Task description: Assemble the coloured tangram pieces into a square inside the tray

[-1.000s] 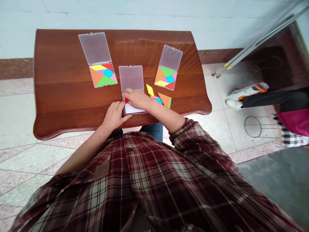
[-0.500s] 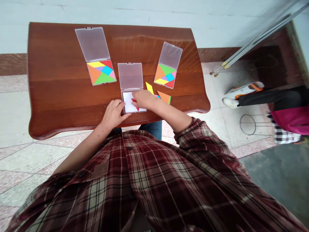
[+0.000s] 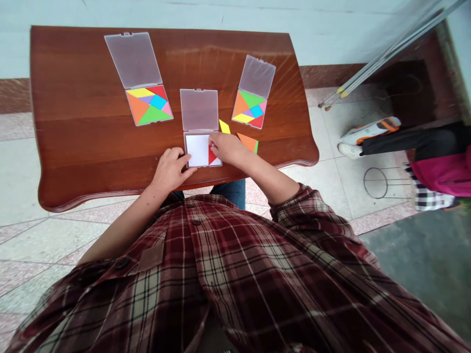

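An open clear plastic tangram case (image 3: 185, 148) lies near the table's front edge, its lid (image 3: 199, 110) folded back, with white paper (image 3: 196, 150) in its base. My left hand (image 3: 171, 169) holds the case at its lower left corner, thumb along the front edge and fingers on the left side. Over the right part of the base, my right hand (image 3: 227, 148) pinches a red triangle tangram piece (image 3: 212, 155), partly hidden under the fingers. Just beyond that hand lie a yellow parallelogram (image 3: 224, 126) and an orange triangle (image 3: 248, 142), with a green edge (image 3: 256, 147) showing beside it.
Two more open cases with filled tangrams lie farther back on the wooden table (image 3: 88, 147): one at left (image 3: 149, 105), one at right (image 3: 249, 109). Crutches (image 3: 353, 83) lean at the right. A person's leg (image 3: 390, 144) and a wire ring stand (image 3: 376, 183) are beyond the table.
The red triangle has shifted right inside the base with my right hand and turned, baring more white paper. My left hand stays at the case corner. The view has shifted slightly.
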Demonstrator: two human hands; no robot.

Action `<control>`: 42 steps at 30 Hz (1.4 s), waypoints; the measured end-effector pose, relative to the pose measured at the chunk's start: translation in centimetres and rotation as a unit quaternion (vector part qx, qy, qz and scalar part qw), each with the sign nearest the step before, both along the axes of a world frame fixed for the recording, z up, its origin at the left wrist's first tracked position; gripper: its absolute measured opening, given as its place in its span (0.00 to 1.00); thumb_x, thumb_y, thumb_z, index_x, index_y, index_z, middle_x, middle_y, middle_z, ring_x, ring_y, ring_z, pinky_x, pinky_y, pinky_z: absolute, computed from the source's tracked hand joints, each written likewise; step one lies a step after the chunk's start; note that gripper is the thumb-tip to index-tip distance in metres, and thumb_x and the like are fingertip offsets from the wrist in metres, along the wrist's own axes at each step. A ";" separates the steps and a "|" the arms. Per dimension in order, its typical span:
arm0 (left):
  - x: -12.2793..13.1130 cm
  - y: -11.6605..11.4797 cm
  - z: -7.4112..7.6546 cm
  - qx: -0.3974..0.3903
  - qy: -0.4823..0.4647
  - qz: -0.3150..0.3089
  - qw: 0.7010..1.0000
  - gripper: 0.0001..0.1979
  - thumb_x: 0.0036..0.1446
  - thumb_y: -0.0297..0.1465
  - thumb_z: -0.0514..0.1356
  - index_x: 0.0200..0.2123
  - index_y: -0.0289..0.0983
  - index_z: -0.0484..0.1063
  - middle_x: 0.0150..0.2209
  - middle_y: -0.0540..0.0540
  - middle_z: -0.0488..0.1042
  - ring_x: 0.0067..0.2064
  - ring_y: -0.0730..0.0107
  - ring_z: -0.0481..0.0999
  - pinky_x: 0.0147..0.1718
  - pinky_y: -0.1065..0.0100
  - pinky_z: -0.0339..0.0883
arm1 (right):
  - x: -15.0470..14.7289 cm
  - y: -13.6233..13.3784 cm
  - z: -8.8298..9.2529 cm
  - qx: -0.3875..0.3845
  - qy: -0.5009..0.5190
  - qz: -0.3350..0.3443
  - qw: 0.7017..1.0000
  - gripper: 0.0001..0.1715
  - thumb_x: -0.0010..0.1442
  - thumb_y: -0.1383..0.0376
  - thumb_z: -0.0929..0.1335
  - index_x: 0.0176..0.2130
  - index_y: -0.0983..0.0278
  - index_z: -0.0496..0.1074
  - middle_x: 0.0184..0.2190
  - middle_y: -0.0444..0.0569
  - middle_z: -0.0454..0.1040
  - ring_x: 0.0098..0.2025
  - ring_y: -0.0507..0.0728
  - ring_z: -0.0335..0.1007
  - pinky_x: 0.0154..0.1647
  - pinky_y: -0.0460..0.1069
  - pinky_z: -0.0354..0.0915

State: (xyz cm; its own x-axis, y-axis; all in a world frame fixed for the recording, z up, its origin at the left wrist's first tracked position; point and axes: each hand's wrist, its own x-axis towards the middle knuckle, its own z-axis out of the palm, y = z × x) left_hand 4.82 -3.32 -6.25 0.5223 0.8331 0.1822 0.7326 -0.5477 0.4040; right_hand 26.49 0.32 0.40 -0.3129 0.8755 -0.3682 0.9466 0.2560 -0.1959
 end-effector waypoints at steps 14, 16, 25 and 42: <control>-0.1 0.1 0.0 -0.009 -0.007 0.002 1.000 0.18 0.60 0.43 0.58 0.47 0.39 0.75 0.45 0.39 0.68 0.45 0.54 0.66 0.48 0.53 0.64 | 0.6 1.5 0.3 -0.004 -0.021 0.114 0.993 0.14 0.62 0.65 0.69 0.48 0.66 0.73 0.51 0.57 0.72 0.48 0.60 0.71 0.43 0.50 0.61; -0.1 0.1 -0.1 -0.001 -0.003 0.000 1.000 0.18 0.60 0.43 0.58 0.47 0.38 0.75 0.45 0.39 0.68 0.45 0.54 0.66 0.48 0.53 0.64 | 0.5 1.5 0.0 0.000 -0.015 0.097 0.995 0.14 0.64 0.65 0.67 0.48 0.67 0.73 0.50 0.57 0.73 0.48 0.60 0.71 0.43 0.51 0.61; -0.1 0.0 -0.3 0.019 -0.001 -0.006 1.000 0.18 0.59 0.42 0.60 0.47 0.37 0.75 0.43 0.39 0.69 0.44 0.55 0.66 0.46 0.54 0.65 | 1.9 1.4 0.6 -0.017 -0.019 0.199 0.980 0.22 0.58 0.69 0.70 0.53 0.65 0.71 0.52 0.56 0.69 0.50 0.60 0.68 0.46 0.51 0.60; 0.0 0.1 0.3 0.005 -0.009 0.004 1.000 0.17 0.59 0.43 0.60 0.45 0.38 0.76 0.43 0.40 0.69 0.42 0.57 0.66 0.45 0.55 0.64 | 2.2 0.8 0.9 -0.004 -0.001 0.227 0.974 0.11 0.65 0.69 0.63 0.40 0.66 0.76 0.44 0.55 0.73 0.44 0.58 0.68 0.42 0.51 0.57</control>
